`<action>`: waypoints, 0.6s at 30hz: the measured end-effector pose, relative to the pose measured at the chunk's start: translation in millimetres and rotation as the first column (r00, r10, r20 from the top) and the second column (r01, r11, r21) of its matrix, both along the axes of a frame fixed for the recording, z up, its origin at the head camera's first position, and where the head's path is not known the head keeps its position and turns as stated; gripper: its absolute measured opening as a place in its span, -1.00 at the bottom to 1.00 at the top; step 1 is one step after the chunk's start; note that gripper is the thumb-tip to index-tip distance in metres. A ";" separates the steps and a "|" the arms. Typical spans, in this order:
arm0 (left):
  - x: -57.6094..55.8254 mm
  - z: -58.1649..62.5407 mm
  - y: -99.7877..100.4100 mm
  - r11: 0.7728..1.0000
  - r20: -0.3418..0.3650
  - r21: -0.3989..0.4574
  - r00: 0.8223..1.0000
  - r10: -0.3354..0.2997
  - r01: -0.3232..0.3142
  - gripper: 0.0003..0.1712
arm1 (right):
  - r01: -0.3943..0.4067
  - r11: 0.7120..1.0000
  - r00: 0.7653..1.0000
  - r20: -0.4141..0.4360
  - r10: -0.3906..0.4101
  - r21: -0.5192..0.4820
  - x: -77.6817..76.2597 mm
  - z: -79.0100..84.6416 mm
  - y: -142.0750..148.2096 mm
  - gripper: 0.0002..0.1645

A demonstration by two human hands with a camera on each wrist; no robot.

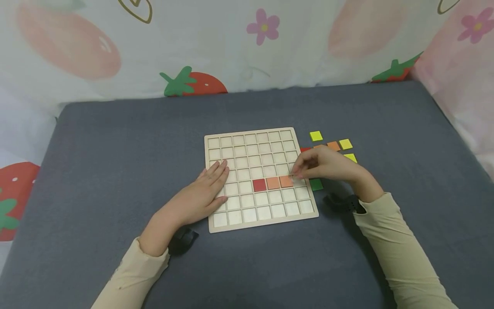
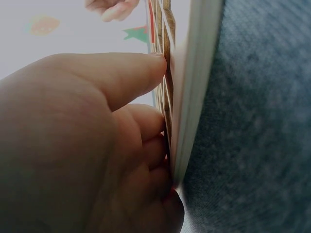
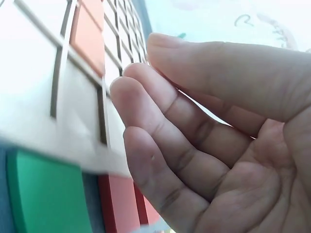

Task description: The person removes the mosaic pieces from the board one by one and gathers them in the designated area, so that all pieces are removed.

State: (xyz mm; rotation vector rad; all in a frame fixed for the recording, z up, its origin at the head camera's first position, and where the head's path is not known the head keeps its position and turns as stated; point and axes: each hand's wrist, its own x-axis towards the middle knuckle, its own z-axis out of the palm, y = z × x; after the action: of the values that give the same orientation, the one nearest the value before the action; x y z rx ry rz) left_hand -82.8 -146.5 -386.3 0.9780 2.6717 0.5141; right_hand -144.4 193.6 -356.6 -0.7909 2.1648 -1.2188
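Observation:
A wooden grid board (image 1: 266,225) lies on the grey surface, with a red tile (image 1: 259,185) and two orange tiles (image 1: 272,183) side by side in one row of its cells. My left hand (image 1: 200,195) rests on the board's left side, fingers extended. Over the right edge hovers my right hand (image 1: 328,165), its thumb and fingertips beside the rightmost orange tile (image 1: 286,181). In the right wrist view its fingers (image 3: 146,102) bend loosely, and I see nothing between them and the thumb.
Right of the board lie a green tile (image 1: 316,184), several yellow tiles (image 1: 315,136), an orange tile (image 1: 333,146) and red ones (image 3: 124,199), some partly behind the right hand. A patterned curtain (image 1: 293,56) hangs along the far edge of the grey tabletop (image 1: 127,141).

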 end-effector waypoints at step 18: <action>0.7 0.7 1.3 1.000 -0.011 0.001 1.000 0.002 -0.002 -0.25 | -0.068 0.997 0.997 -0.041 0.070 0.044 -1.8 1.6 -43.6 -0.89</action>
State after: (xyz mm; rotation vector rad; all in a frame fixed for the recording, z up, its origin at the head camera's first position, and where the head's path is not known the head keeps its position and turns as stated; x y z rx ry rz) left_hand -82.1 -145.2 -385.7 0.9814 2.6831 0.5114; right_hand -146.3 150.0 -354.9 -0.8735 2.1710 -1.1272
